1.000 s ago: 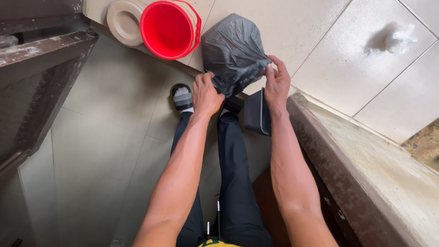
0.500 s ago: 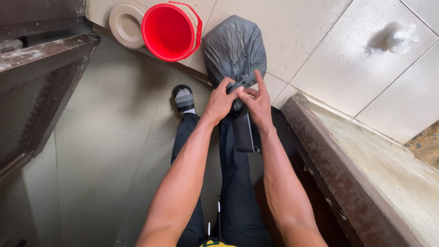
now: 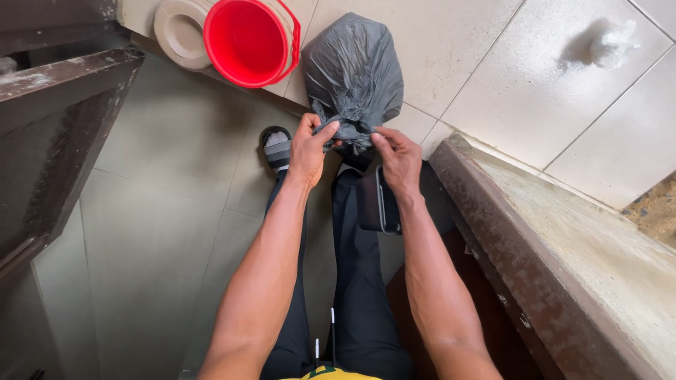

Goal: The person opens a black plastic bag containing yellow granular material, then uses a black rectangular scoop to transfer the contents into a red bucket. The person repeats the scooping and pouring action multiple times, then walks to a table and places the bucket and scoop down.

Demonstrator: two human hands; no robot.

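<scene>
Pale floor tiles (image 3: 507, 63) and a grey lower step fill the head camera's downward view, with a dark wooden door frame (image 3: 63, 91) at the left and a worn brown ledge (image 3: 507, 239) running along the right. At the top, a full grey rubbish bag (image 3: 352, 67) sits on the tiles just beside a red bucket (image 3: 246, 39), which stands against a beige lid (image 3: 176, 28). The person's left hand (image 3: 306, 151) pinches one twisted tail of the bag's gathered neck between thumb and fingers, which are closed on the plastic. The right hand (image 3: 398, 162) grips the other tail the same way, fingertips pressed together on it. Both hands meet at the bag's near end, above the person's dark trousers and one sandalled foot (image 3: 277, 146). A dark flat case (image 3: 377, 200) hangs just beneath the right wrist. Far right, a crumpled clear plastic bag (image 3: 611, 42) lies well apart on the tiles.
</scene>
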